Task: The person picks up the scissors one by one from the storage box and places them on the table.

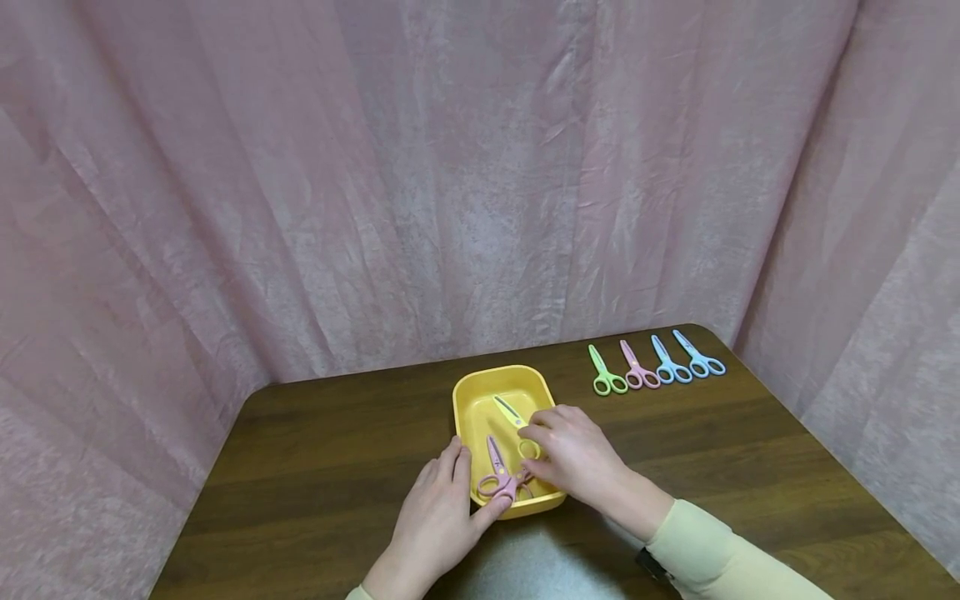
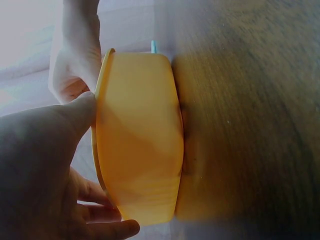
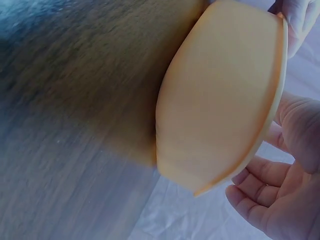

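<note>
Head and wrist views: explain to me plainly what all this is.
There's no machine, just a person's left hand and right hand. The wide picture comes from a camera on the head, the two close sideways ones from each wrist. On the table, right of the yellow tray, lie one green pair of scissors, one pink pair and two blue pairs. The left hand holds the tray. The right is at yellow scissors inside, near pink scissors; its grip is unclear.

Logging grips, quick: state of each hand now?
Left hand: holding the yellow tray.
Right hand: at the yellow scissors; whether holding them cannot be told.
</note>
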Demonstrator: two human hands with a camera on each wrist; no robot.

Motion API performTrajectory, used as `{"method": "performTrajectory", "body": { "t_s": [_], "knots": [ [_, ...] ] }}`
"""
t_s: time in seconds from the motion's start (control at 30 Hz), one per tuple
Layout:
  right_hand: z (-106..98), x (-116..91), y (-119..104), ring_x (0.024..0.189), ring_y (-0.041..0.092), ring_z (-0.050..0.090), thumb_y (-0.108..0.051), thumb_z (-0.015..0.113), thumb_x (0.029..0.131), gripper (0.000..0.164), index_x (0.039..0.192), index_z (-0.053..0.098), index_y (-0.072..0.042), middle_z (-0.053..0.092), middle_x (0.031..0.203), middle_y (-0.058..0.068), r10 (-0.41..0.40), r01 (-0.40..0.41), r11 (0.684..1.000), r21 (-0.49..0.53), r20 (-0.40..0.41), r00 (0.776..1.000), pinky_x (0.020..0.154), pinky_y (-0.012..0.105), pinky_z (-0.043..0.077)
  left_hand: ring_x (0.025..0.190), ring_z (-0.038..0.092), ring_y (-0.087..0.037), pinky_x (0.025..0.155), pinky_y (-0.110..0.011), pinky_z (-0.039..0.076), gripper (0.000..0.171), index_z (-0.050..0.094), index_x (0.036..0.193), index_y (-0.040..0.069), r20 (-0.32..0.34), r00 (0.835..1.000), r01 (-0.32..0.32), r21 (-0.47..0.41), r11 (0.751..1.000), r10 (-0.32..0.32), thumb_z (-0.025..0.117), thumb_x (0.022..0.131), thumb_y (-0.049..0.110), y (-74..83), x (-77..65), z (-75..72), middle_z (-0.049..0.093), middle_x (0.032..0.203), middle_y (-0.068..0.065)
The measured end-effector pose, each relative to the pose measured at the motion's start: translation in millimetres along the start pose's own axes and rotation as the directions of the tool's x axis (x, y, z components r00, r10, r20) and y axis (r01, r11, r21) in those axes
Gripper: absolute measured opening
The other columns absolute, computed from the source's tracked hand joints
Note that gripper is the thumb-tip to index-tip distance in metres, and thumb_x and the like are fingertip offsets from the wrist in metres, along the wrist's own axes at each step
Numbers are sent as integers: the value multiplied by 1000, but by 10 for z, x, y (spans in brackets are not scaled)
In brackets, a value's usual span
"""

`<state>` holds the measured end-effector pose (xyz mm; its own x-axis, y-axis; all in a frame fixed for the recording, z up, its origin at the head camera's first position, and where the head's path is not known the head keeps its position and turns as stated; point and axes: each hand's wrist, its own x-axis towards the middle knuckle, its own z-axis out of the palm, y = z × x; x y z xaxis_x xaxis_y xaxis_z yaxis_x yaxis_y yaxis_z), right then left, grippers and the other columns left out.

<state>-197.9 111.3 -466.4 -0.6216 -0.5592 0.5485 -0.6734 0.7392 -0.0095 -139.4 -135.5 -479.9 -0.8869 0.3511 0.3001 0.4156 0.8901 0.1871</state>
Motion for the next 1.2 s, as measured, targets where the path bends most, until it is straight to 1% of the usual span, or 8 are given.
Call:
{"method": "performTrajectory", "body": {
  "t_s": [0.1, 0.23, 0.37, 0.57, 0.77, 0.93, 1.2],
  "knots": [
    [-28, -23, 11, 101, 29, 71, -32, 99, 79, 37, 108, 84, -15, 77, 109, 6, 8, -8, 1000, -6, 7, 1000, 96, 48, 58, 133, 62, -44, 109, -54, 55, 92, 56, 151, -8, -10, 1000, -2, -1, 1000, 2, 71, 100, 67, 2, -1, -1, 55, 156, -26],
    [-74, -56, 25, 102, 30, 72, -33, 99, 79, 38, 109, 84, -14, 78, 110, 8, 13, -12, 1000, -22, 13, 1000, 97, 49, 58, 133, 62, -44, 109, -54, 55, 93, 56, 151, -9, -6, 1000, 1, -3, 1000, -1, 70, 100, 68, -3, -2, 6, 55, 156, -26],
    [-120, -86, 43, 103, 31, 72, -33, 99, 78, 39, 109, 84, -15, 78, 112, 9, 15, -15, 999, -30, -1, 1000, 99, 50, 58, 133, 62, -44, 109, -54, 55, 94, 56, 151, -9, 1, 1000, 3, 2, 1000, -3, 68, 101, 70, -13, -1, 17, 54, 157, -26],
    [-188, -155, 65, 102, 32, 72, -32, 102, 77, 39, 108, 85, -14, 78, 111, 10, 23, -23, 1000, -10, -32, 999, 97, 51, 58, 134, 62, -44, 109, -54, 55, 95, 56, 152, -9, 6, 1000, 6, -2, 1000, -6, 66, 101, 71, -19, -2, 24, 53, 158, -27],
    [-262, -234, 90, 102, 31, 72, -31, 101, 78, 38, 108, 84, -14, 78, 112, 9, 40, -41, 999, -11, -41, 998, 96, 51, 59, 133, 62, -44, 109, -54, 55, 94, 56, 151, -9, 0, 1000, 3, -8, 1000, -3, 67, 101, 70, -16, -2, 24, 54, 158, -27],
    [-329, -308, 124, 103, 29, 71, -29, 102, 77, 41, 111, 84, -14, 77, 112, 8, 51, -52, 999, -17, -53, 997, 97, 52, 59, 133, 62, -44, 109, -54, 55, 94, 56, 151, -9, -9, 1000, 1, -13, 1000, -2, 69, 101, 69, -16, -2, 26, 54, 157, -27],
    [-387, -428, 227, 101, 32, 71, -30, 101, 77, 42, 112, 83, -18, 76, 111, 5, 69, -72, 996, -50, -54, 996, 94, 54, 58, 135, 61, -45, 110, -55, 54, 94, 55, 153, -7, 11, 1000, 16, -21, 1000, -16, 68, 101, 70, -11, -3, 21, 53, 159, -26]
  ]
}}
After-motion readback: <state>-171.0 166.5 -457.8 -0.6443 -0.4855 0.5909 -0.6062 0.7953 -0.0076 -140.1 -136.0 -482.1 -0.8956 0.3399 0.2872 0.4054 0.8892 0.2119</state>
